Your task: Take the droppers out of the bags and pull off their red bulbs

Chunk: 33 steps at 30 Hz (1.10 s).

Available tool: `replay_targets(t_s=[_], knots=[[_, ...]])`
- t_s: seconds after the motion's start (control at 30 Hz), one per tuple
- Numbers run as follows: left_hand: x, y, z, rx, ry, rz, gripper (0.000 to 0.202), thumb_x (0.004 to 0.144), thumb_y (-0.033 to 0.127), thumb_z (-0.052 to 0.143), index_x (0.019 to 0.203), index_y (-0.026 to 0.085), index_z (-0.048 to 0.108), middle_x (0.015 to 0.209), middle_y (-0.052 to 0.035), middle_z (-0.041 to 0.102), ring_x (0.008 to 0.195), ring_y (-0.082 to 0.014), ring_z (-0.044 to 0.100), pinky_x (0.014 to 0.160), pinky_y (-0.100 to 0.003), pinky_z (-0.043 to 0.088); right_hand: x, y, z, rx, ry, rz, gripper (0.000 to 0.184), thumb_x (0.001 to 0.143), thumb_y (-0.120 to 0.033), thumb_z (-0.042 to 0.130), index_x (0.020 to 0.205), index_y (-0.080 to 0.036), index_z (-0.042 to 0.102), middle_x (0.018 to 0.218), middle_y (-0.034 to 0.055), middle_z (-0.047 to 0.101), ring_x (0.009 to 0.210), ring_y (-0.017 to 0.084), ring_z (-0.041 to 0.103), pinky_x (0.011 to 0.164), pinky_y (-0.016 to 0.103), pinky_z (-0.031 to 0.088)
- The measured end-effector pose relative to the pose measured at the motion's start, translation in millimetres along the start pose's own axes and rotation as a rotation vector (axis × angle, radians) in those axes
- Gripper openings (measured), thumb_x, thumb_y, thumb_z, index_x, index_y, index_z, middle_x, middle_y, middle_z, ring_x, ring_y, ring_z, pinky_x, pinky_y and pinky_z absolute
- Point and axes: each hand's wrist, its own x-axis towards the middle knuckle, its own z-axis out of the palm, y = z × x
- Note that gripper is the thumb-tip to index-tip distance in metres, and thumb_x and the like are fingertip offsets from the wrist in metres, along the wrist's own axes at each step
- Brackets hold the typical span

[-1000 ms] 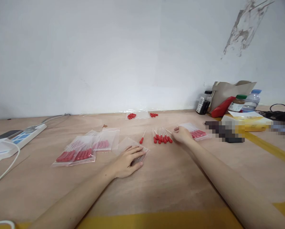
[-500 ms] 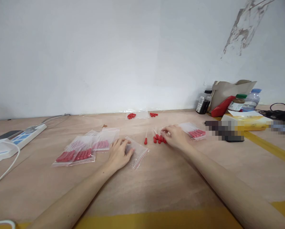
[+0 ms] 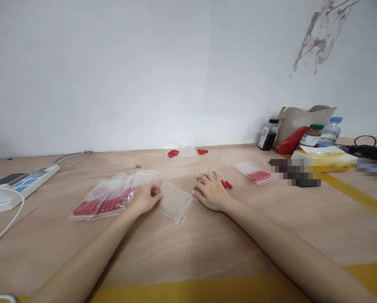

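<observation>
My right hand point(image 3: 211, 192) lies palm down with fingers spread over a group of droppers, hiding most of them. Two droppers with red rubber bulbs point(image 3: 226, 184) show just right of it. An empty clear zip bag point(image 3: 176, 202) lies flat between my hands, its closure edge toward me. Left of it, my left hand point(image 3: 146, 198) has loosely curled fingers with a gap between thumb and forefinger. Its thumb is close to the empty bag's edge; whether they touch I cannot tell. Overlapping zip bags of red-bulbed droppers point(image 3: 109, 204) lie beside and partly behind that hand.
Another filled bag point(image 3: 254, 173) lies to the right. Small red bulbs point(image 3: 173, 153) rest on clear plastic near the wall. A power strip point(image 3: 37, 183) stands at left. Dark bottle point(image 3: 267, 136), jar point(image 3: 312, 135), water bottle point(image 3: 332, 130) and tissue pack point(image 3: 327, 160) crowd the right back.
My right hand has moved left and flattened over the droppers. My left hand has drawn back left off the empty bag, its fingers curling more.
</observation>
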Motion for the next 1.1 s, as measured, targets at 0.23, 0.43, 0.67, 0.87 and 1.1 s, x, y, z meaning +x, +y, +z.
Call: replay_targets(t_s=[0.23,0.43,0.67,0.87,1.1], knots=[[2.0,-5.1,1.2,-0.134,-0.070,0.244,0.047,0.070,0.022,0.048,0.117,0.017,0.042,0.114,-0.0080,0.053,0.100,-0.0201,0.052,0.086,-0.034,0.042,-0.5,-11.4,-3.3,0.095,0.026,0.064,0.042,0.081,-0.055,0.038,0.080,-0.020,0.062,0.101,0.0071,0.054,0.101,0.022,0.042,0.096,0.051,0.015],[1.4,-17.3,-11.6,-0.192,-0.218,0.350,0.054,0.077,0.039,0.049,0.126,0.020,0.037,0.133,-0.0069,0.040,0.120,-0.0198,0.039,0.100,-0.035,0.032,-2.4,-18.1,-2.7,0.138,-0.056,0.143,0.048,0.065,-0.066,0.051,0.080,-0.022,0.063,0.111,0.0101,0.048,0.110,0.028,0.036,0.093,0.060,0.010],[1.2,-0.5,-5.6,-0.024,0.009,0.535,0.040,0.086,0.042,0.036,0.116,0.020,0.051,0.124,-0.0056,0.050,0.117,-0.0201,0.041,0.101,-0.037,0.030,-1.4,-13.0,-4.4,0.229,-0.144,0.124,0.036,0.065,-0.055,0.061,0.082,-0.024,0.064,0.118,0.0091,0.045,0.117,0.029,0.032,0.094,0.060,0.008],[-6.9,26.3,3.7,-0.068,-0.170,0.612,0.041,0.081,0.044,0.046,0.117,0.024,0.050,0.117,-0.0049,0.053,0.108,-0.0199,0.048,0.091,-0.033,0.039,-3.4,-5.4,-8.0,0.368,-0.172,0.026,0.032,0.061,-0.051,0.067,0.082,-0.027,0.064,0.120,0.0054,0.043,0.118,0.026,0.031,0.097,0.052,0.014],[-16.9,39.4,1.2,-0.187,-0.358,0.437,0.045,0.071,0.045,0.058,0.109,0.021,0.053,0.077,0.0010,0.058,0.065,-0.0131,0.053,0.060,-0.024,0.042,-6.7,-4.6,-11.3,0.360,-0.166,-0.045,0.034,0.058,-0.049,0.069,0.084,-0.027,0.062,0.124,0.0042,0.043,0.124,0.030,0.023,0.096,0.059,0.003]])
